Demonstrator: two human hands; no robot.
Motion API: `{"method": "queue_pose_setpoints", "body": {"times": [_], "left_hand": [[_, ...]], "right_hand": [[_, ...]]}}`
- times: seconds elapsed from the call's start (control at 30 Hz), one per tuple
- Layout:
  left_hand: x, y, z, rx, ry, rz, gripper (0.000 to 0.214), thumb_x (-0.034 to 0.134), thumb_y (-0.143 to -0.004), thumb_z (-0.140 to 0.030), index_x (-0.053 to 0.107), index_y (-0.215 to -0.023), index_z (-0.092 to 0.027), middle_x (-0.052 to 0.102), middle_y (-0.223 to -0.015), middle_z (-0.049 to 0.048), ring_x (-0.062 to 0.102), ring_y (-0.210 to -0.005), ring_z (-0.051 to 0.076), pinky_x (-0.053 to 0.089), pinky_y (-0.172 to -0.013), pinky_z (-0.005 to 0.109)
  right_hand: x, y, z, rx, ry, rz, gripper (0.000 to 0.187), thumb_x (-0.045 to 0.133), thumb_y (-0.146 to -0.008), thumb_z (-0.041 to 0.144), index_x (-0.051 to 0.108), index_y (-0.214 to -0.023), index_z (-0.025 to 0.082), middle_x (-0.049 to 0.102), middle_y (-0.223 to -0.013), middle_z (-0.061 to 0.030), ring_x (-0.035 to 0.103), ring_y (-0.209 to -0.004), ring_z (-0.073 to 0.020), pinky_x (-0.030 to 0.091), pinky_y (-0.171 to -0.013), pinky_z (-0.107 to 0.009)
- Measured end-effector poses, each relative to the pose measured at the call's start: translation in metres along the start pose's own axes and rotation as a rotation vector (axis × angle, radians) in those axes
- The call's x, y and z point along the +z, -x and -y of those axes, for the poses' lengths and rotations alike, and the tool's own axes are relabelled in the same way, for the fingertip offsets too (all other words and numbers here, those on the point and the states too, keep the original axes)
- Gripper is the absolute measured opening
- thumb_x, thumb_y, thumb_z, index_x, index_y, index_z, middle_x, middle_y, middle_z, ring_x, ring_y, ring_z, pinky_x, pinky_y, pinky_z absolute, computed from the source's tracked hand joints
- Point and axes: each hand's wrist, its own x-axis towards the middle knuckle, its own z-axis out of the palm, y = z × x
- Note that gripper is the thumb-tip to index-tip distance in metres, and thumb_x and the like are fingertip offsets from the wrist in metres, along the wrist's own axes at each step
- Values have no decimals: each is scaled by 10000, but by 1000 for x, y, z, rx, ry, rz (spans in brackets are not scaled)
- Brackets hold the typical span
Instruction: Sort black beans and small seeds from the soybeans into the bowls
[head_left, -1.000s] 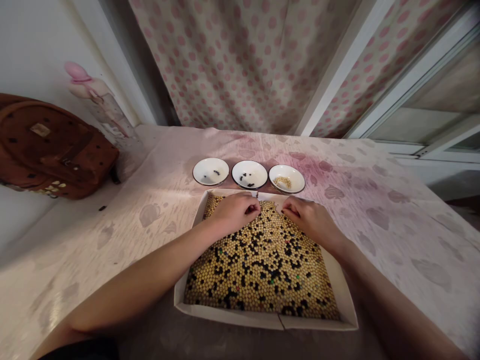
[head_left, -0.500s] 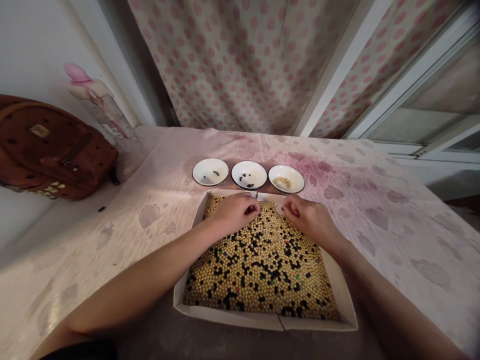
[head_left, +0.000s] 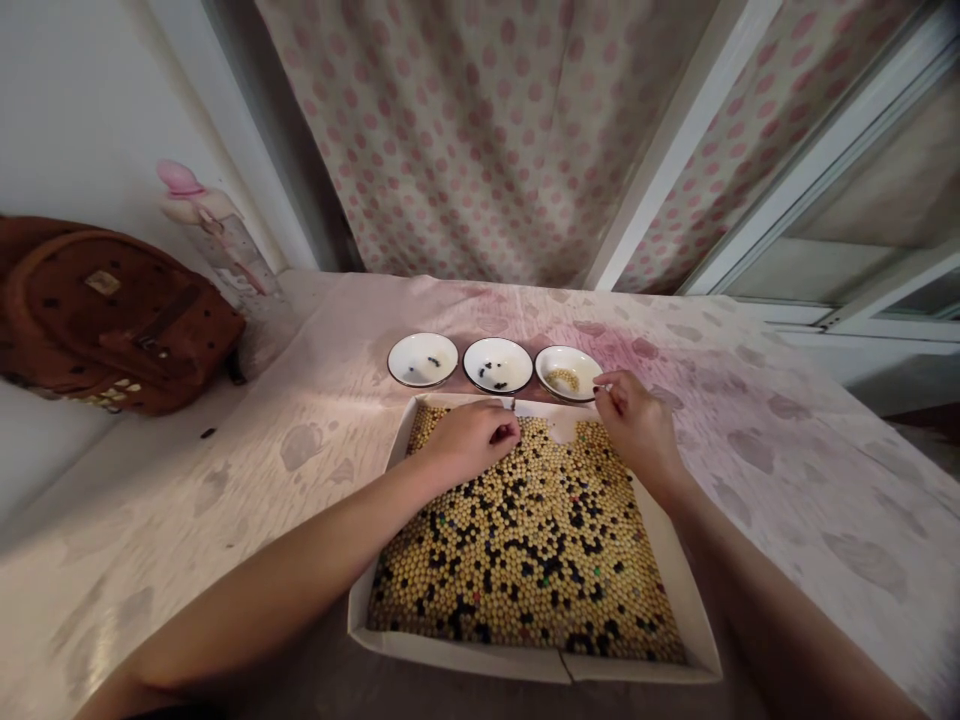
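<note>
A shallow white cardboard tray (head_left: 450,650) is filled with small yellow and black beads (head_left: 525,530), with a few red and green ones among them. My left hand (head_left: 476,438) rests over its far left part, fingers curled closed; what they hold, if anything, is hidden. My right hand (head_left: 637,420) is at the right bowl (head_left: 544,356), its fingertips pinched together by the rim. Whatever sits in that pinch is too small to name. Yellow beads lie in this bowl. The middle bowl (head_left: 472,350) and the left bowl (head_left: 401,352) each hold a few dark beads.
A brown backpack (head_left: 127,320) and a clear bottle with a pink top (head_left: 225,240) stand at the left. A small dark piece (head_left: 208,433) lies on the patterned tablecloth (head_left: 300,500). A dotted curtain (head_left: 480,140) hangs behind the table.
My right hand has moved from the tray's far edge up and right to the right bowl, uncovering a bare patch of tray. My left hand has stayed over the beads.
</note>
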Motion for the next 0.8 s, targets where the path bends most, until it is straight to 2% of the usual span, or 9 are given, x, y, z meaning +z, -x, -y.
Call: {"method": "queue_pose_setpoints", "body": {"times": [0.43, 0.53, 0.63, 0.73, 0.8], "left_hand": [[-8, 1, -2, 34, -74, -49, 136, 606, -900, -182, 734, -861, -211, 720, -854, 42, 637, -781, 184, 449, -686, 305], [-16, 2, -7, 50, -92, -104, 153, 582, -925, -180, 728, -891, -210, 721, -900, 44, 643, -792, 176, 470, -711, 300], [-25, 9, -13, 48, -141, -188, 140, 587, -939, -204, 723, -909, -223, 718, -958, 33, 646, -820, 176, 483, -742, 303], [-31, 27, -11, 28, -177, -300, 114, 605, -937, -207, 713, -904, -222, 702, -958, 34, 647, -885, 196, 503, -802, 324], [-33, 46, -5, -10, -203, -391, 114, 601, -934, -189, 709, -915, -220, 692, -965, 45, 641, -968, 223, 509, -888, 361]], "right_hand": [[8, 0, -9, -58, 18, -43, 241, 456, -936, 358, 640, -974, 207, 585, -636, -6, 527, -532, -185, 323, -558, -294], [10, -1, -9, -62, 27, -63, 256, 447, -928, 359, 651, -962, 208, 600, -652, -19, 529, -546, -190, 333, -564, -298], [12, -3, -13, -37, -73, -64, 245, 480, -897, 369, 660, -947, 210, 605, -653, -14, 525, -558, -186, 359, -581, -299], [14, -2, -21, 22, -258, -72, 241, 523, -851, 391, 661, -919, 206, 629, -684, -15, 558, -596, -187, 418, -618, -310], [15, 0, -27, 37, -330, -88, 267, 504, -848, 397, 657, -940, 198, 677, -778, -44, 612, -677, -199, 477, -680, -333]]}}
